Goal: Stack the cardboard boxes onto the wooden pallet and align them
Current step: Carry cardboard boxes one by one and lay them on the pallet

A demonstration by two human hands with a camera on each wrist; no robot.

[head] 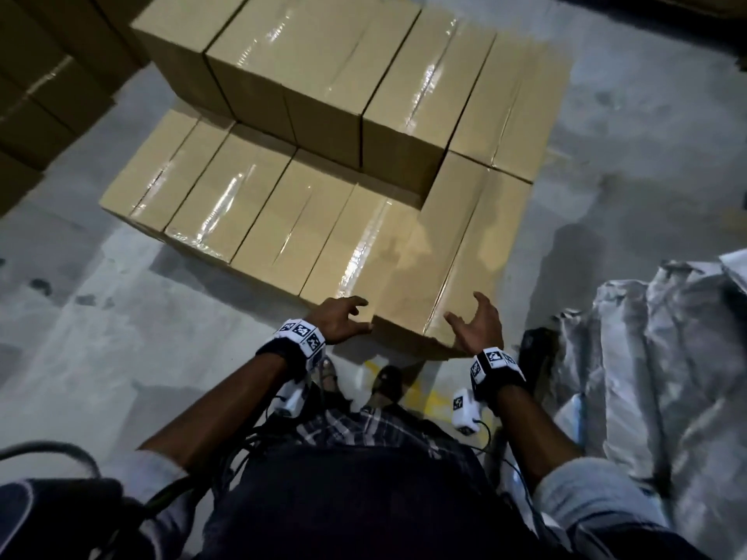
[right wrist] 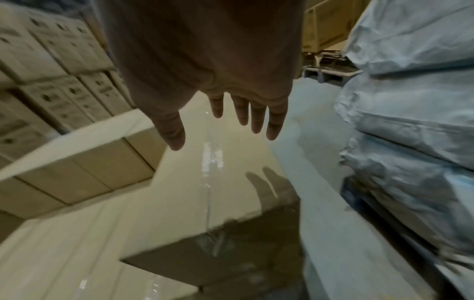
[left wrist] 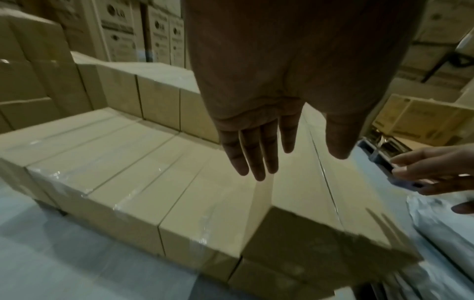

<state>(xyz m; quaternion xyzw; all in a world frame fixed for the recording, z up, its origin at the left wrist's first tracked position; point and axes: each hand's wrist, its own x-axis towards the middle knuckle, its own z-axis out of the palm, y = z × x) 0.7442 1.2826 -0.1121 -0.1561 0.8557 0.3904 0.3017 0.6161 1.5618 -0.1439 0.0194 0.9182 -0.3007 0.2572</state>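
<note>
**Both hands open at the near end of the top box on the stack**

The cardboard boxes (head: 283, 187) are plain brown, long and rectangular, each sealed along the top seam with glossy clear tape. They lie side by side in tight rows, with a higher tier at the far end. The nearest box (head: 456, 244) sits raised at the right edge of the stack.

The left hand (head: 337, 319) has its fingers spread at that box's near left corner; contact cannot be confirmed. The right hand (head: 479, 327) is open, palm inward, just beside the near right corner. Neither hand grips anything.

The pallet is hidden beneath the boxes. The floor (head: 101, 317) is mottled grey concrete. Crumpled grey wrapped bundles (head: 655, 357) stand close on the right. More cartons (left wrist: 159, 32) printed with the LG logo stand stacked behind.
</note>
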